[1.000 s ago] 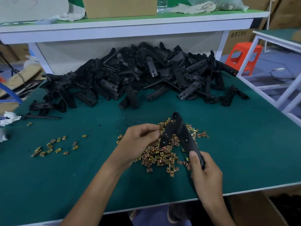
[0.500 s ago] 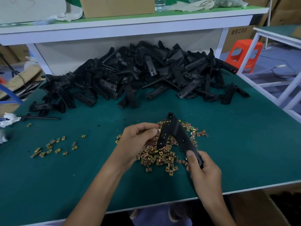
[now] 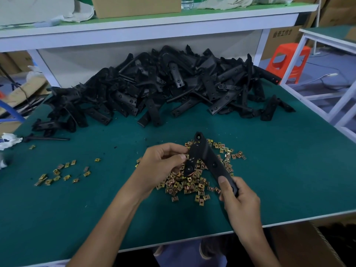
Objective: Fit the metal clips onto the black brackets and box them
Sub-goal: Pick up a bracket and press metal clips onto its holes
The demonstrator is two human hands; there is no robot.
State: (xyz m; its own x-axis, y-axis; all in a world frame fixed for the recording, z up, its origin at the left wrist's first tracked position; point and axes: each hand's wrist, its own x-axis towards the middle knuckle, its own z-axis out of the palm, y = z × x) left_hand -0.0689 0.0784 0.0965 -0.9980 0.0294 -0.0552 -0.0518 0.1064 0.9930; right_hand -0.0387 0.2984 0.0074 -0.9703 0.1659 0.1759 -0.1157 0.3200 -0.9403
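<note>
An angled black bracket (image 3: 204, 157) is held above a heap of brass-coloured metal clips (image 3: 189, 183) on the green table. My right hand (image 3: 238, 200) grips the bracket's long near arm, thumb on top. My left hand (image 3: 163, 163) has its fingers curled at the bracket's short arm and pinches a metal clip against its edge; most of that clip is hidden by my fingertips. A large pile of black brackets (image 3: 165, 89) lies at the back of the table.
A smaller scatter of clips (image 3: 61, 171) lies at the left. An open cardboard box (image 3: 308, 245) sits below the table's front edge at the right. A thin black tool (image 3: 46, 139) and white rag (image 3: 8, 140) lie far left. An orange stool (image 3: 289, 61) stands beyond the table.
The bracket and both hands stay almost in place. My left thumb has shifted slightly along the bracket's short arm.
</note>
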